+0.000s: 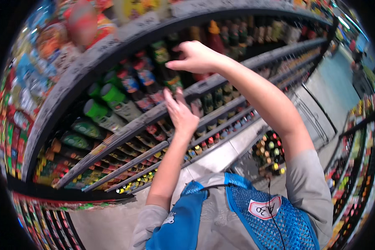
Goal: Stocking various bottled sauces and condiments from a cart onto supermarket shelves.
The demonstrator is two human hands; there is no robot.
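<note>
My right hand (195,59) reaches into the upper shelf bay, thumb and fingers apart, just right of a dark bottle with a green and yellow label (160,53). My left hand (182,114) is at the shelf's front edge, fingers spread, near the base of a dark bottle with a green label (173,79); whether its fingertips touch it I cannot tell. To the left stand dark bottles with red and blue labels (147,76) and green-capped bottles (112,93). A red sauce bottle with an orange cap (215,37) stands behind my right hand.
The grey shelf rail (143,118) runs diagonally below the bottles, with more bottle-filled shelves underneath. Bagged goods (50,47) fill the shelf above. A container of capped bottles (270,148) stands on the floor at right, near a flat cart or panel (315,112). Another stocked shelf (356,162) lines the right.
</note>
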